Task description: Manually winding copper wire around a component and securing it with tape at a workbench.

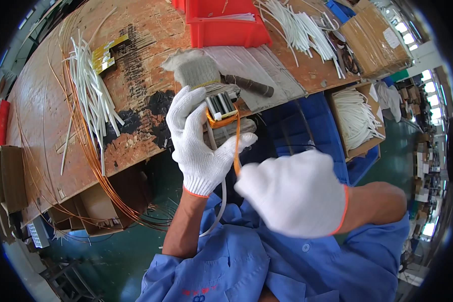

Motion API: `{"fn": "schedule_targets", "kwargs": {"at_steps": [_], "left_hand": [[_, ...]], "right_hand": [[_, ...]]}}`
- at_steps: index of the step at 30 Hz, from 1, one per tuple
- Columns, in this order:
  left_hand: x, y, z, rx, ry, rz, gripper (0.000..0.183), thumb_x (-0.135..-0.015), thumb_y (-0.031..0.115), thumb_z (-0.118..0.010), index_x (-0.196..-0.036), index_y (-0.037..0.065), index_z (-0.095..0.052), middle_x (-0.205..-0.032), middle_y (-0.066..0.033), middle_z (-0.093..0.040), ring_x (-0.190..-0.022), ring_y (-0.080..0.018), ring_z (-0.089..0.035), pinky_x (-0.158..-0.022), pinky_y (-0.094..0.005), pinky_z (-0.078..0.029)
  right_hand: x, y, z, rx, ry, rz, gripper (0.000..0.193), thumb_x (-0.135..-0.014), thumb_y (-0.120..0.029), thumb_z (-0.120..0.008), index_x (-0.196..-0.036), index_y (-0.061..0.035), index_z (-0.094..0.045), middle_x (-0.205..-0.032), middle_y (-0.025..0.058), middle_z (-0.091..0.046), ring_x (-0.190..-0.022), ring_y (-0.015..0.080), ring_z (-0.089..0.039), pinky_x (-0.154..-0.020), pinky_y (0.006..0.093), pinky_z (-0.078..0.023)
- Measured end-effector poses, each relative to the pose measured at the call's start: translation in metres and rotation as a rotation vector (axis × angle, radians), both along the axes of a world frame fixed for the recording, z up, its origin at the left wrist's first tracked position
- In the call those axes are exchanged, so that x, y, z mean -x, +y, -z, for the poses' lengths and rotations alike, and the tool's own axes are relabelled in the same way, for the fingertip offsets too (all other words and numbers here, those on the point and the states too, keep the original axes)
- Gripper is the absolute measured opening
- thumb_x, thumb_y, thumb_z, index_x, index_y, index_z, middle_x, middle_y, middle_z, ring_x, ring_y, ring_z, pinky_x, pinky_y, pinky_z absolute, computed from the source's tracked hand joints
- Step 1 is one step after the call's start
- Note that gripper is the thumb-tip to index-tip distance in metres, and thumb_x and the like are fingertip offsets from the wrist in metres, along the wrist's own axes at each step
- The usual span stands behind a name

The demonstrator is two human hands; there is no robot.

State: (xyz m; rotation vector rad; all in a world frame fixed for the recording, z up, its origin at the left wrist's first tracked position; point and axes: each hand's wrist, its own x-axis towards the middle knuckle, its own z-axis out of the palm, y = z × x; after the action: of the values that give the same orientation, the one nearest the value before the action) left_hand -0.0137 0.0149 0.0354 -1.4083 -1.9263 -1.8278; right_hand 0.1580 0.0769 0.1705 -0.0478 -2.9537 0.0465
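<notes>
My left hand [194,143], in a white knit glove with an orange hem, is closed around a small wire coil [222,115]. Copper-coloured wire wraps the coil, and several dark and light bars sit side by side in its middle. From its right side a flat bundle of copper wire [237,146] runs down to my right hand [294,194]. That hand, gloved too and blurred by motion, is a fist at the bundle's lower end. A white sleeve tube [223,201] hangs below my left hand. Behind the coil, a cloth-wrapped block [199,70] lies on the bench edge.
On the wooden bench [151,60] lie white tubes [93,95], long copper wires [88,136] and a dark rod [249,85]. A red bin [229,32] stands at the back. To the right, a carton [357,121] holds white tubes beside a blue crate [297,126].
</notes>
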Motion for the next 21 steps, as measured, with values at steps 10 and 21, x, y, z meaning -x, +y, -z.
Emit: {"fn": "schedule_targets", "kwargs": {"at_steps": [10, 21], "left_hand": [[-0.008, -0.004, 0.007, 0.036, -0.220, -0.024, 0.056, -0.074, 0.025, -0.105, -0.119, 0.002, -0.079, -0.142, -0.0176, -0.066, -0.139, -0.0382, -0.062, -0.115, -0.0479, -0.053], [-0.011, 0.001, 0.017, -0.094, -0.226, -0.152, 0.067, -0.070, 0.028, -0.108, -0.125, 0.005, -0.078, -0.161, -0.0272, -0.050, -0.152, -0.0428, -0.048, -0.126, -0.0510, -0.042]], "right_hand": [[0.157, 0.120, -0.001, 0.106, -0.201, -0.469, 0.017, -0.096, -0.017, -0.072, -0.088, -0.0046, -0.079, -0.080, 0.0101, -0.076, -0.077, 0.0283, -0.076, -0.071, 0.0423, -0.060], [-0.016, 0.019, 0.014, 0.152, -0.142, 0.152, 0.011, -0.098, -0.013, -0.076, -0.104, -0.0044, -0.079, -0.101, 0.0077, -0.076, -0.082, 0.0253, -0.077, -0.068, 0.0388, -0.061]]}}
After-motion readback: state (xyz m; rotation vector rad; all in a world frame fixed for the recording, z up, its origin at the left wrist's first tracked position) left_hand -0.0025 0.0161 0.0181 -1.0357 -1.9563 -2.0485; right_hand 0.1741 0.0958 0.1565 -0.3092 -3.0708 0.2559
